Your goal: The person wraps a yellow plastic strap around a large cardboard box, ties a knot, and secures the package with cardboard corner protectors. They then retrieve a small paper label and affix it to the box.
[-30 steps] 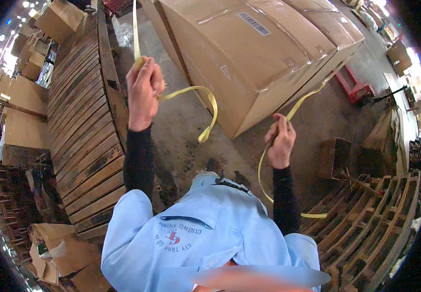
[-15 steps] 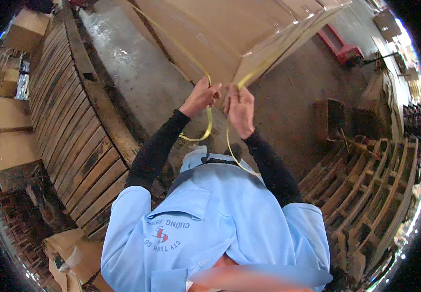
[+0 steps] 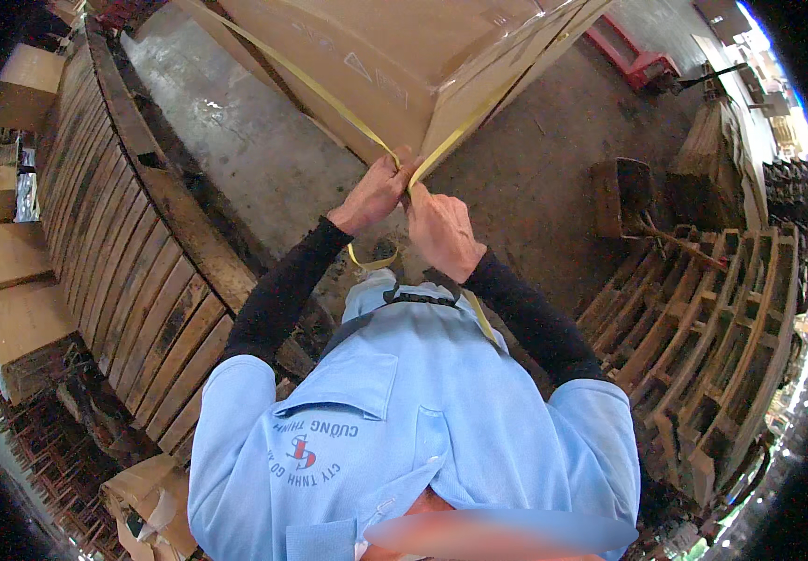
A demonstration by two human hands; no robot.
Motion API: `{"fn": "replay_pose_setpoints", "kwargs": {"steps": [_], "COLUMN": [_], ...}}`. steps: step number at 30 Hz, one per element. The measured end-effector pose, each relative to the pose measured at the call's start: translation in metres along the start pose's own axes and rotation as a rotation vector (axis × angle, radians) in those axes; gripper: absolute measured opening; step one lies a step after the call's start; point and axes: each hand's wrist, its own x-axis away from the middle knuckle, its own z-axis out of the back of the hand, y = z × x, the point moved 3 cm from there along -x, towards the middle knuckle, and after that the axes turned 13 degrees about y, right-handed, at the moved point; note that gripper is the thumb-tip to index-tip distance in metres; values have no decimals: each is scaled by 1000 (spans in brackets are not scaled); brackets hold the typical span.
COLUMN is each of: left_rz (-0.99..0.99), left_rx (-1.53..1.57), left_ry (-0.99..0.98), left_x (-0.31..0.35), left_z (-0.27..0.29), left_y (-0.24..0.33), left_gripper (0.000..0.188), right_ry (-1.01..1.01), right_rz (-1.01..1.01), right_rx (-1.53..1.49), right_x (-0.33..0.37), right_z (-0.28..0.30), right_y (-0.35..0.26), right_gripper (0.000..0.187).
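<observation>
A yellow strap (image 3: 336,112) runs round the two near sides of a large cardboard box (image 3: 394,65) and meets at its corner. There my left hand (image 3: 373,194) is closed on the strap, fingers pinched at the corner. Close beside it, my right hand (image 3: 443,227) grips the strap's other side, its knuckles turned up. The two hands touch or nearly touch, and just what the fingertips do is hidden. One loose strap end curls below my left hand; another hangs past my right forearm against my blue shirt.
A long slatted wooden stack (image 3: 133,280) stands at the left, with cardboard boxes (image 3: 25,318) beyond it. At the right are wooden pallets (image 3: 703,327), a rusty open metal bin (image 3: 623,198) and a red metal frame (image 3: 633,56). Torn cardboard (image 3: 151,500) lies at lower left.
My hands have come closer together against the box corner. The strap now lies tighter along both box sides, and the loose loop under my left hand hangs lower.
</observation>
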Motion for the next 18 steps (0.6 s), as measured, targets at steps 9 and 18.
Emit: {"fn": "replay_pose_setpoints", "kwargs": {"steps": [9,18], "left_rz": [198,133], "left_rx": [292,353], "left_ry": [-272,-147], "left_x": [-5,0], "left_z": [-15,-22], "left_y": [21,10], "left_gripper": [33,49], "right_ry": [-196,-148], "right_rz": [132,-183], "right_rx": [153,-307], "right_x": [11,-34], "right_z": [7,72], "right_y": [-19,48], "right_gripper": [17,55]}}
